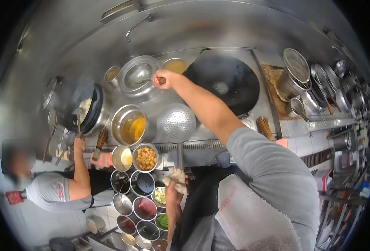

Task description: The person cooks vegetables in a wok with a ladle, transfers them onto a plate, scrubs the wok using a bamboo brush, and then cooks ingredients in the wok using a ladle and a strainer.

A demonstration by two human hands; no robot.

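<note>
A wooden-handled utensil [162, 80] sits inside the curled fingers of the right hand [162, 79], reaching over the wide metal pot [128, 90] to the left of the black wok [239, 90]. Down near the apron, the left hand [175, 195] is closed around a bunched pale cloth [176, 178], just beside the small food containers [159, 196].

One head-worn view faces forward and down over the stove [201, 133].
</note>
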